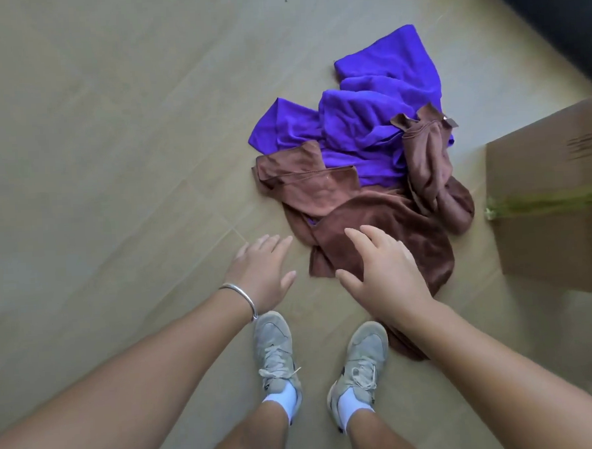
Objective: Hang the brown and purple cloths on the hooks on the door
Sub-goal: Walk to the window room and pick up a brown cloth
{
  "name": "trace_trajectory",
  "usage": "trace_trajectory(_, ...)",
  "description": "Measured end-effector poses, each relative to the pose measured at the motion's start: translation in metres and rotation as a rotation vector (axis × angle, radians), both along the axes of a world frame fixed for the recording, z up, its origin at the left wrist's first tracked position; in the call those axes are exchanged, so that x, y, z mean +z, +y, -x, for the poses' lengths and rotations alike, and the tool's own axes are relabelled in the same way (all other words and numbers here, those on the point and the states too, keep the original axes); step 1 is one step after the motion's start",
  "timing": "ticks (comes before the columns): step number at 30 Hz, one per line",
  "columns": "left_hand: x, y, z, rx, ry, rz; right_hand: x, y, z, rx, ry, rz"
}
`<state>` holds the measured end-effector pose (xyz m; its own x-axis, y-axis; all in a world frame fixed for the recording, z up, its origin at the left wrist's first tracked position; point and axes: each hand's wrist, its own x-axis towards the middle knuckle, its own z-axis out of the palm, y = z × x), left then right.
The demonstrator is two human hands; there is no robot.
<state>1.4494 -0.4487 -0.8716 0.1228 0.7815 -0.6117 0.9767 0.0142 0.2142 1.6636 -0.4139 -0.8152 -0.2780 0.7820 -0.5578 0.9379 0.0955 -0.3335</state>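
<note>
A purple cloth (377,100) and a brown cloth (373,227) lie crumpled together in a heap on the floor just ahead of my feet. The brown cloth wraps around the near and right sides of the purple one. My right hand (383,274) hovers over the near part of the brown cloth, fingers spread, holding nothing. My left hand (262,270), with a silver bangle on the wrist, is open over the bare floor just left of the heap. No door or hooks are in view.
A cardboard box (554,197) with a strip of green tape stands on the floor at the right, close to the heap. A dark surface (558,11) fills the top right corner. My grey shoes (277,355) stand just behind the cloths on the tiled floor (95,149).
</note>
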Motion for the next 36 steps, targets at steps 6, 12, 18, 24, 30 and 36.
trace_trajectory(6,-0.109,0.048,0.025,-0.054,-0.003,-0.117,-0.115,0.036,0.034,0.131,0.043,-0.107)
trace_trajectory(12,-0.19,0.125,0.047,-0.052,-0.106,-0.265,-0.216,0.107,0.031,0.222,0.024,-0.3)
trace_trajectory(18,-0.236,0.174,0.057,-0.2,-0.151,-0.289,-0.265,0.173,0.018,0.457,-0.111,-0.396)
trace_trajectory(24,-0.242,0.185,0.079,-0.252,-0.156,-0.089,-0.278,0.187,0.029,0.628,-0.116,-0.383)
trace_trajectory(30,-0.239,0.16,0.104,-0.278,-0.049,0.003,-0.261,0.182,0.025,0.581,0.143,-0.247)
trace_trajectory(36,-0.238,0.162,0.134,0.023,0.08,-0.045,-0.244,0.16,0.033,0.741,0.129,0.015)
